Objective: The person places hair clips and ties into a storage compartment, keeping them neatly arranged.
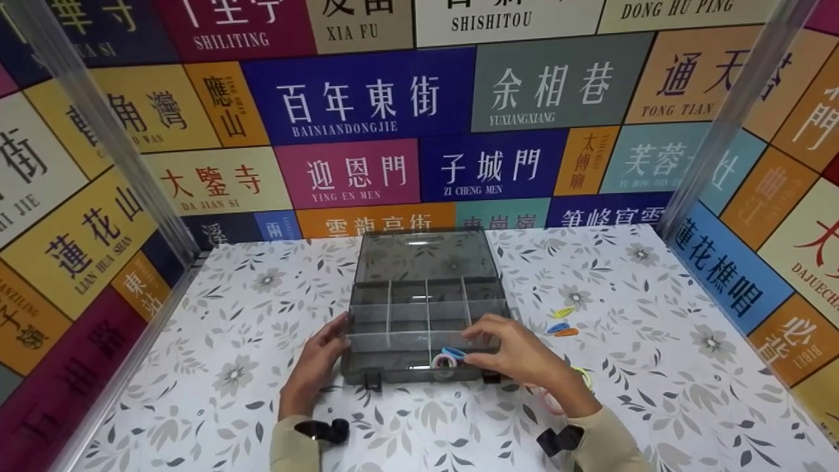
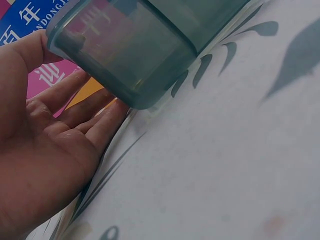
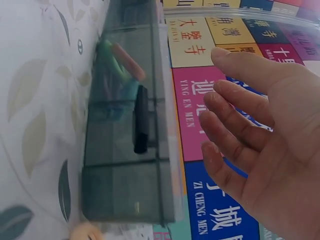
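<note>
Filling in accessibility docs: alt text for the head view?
An open, translucent grey plastic compartment box sits on a white leaf-patterned surface; a person's left grip touches its left side, the right grip hovers over its front right, near small pink and blue rings inside. Slim yellow, blue and orange clips lie to the right.
</note>
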Action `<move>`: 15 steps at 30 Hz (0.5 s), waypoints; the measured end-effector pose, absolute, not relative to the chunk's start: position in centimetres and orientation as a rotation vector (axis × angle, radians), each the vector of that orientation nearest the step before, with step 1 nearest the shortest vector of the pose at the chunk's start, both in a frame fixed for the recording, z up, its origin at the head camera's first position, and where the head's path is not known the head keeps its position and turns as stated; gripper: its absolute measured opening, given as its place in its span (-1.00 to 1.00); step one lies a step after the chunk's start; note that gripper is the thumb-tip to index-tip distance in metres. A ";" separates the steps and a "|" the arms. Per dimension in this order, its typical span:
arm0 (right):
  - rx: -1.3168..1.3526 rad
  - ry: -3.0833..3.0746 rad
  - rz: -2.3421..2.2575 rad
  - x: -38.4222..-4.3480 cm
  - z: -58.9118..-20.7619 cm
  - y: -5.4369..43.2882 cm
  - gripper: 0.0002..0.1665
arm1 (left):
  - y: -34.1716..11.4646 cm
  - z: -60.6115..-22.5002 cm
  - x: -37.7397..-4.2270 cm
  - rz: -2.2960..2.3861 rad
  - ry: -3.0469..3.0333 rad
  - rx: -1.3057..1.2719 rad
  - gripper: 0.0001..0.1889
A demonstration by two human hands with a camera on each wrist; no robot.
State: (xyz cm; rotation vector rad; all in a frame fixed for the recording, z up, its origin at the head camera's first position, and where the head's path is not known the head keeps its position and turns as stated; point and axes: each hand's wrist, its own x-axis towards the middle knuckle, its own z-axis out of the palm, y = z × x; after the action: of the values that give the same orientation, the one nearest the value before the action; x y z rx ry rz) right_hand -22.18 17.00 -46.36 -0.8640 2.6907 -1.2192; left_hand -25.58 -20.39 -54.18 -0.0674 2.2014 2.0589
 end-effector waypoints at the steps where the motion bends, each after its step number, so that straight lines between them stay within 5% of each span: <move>1: -0.876 2.702 -1.224 -22.1 -46.2 17.3 -0.58 | -20.4 -54.1 -25.6 2.059 2.202 -0.073 -0.38; 15: -0.869 2.740 -1.298 -21.0 -45.3 22.1 -0.61 | -20.1 -54.1 -25.6 2.050 2.193 -0.119 -0.36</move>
State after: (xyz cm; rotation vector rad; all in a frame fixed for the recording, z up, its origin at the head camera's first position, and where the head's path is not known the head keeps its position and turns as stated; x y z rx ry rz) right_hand -20.97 22.08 -45.33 -0.8692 2.7399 -1.2980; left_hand -25.63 -20.12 -54.15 -0.1189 2.1928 2.0502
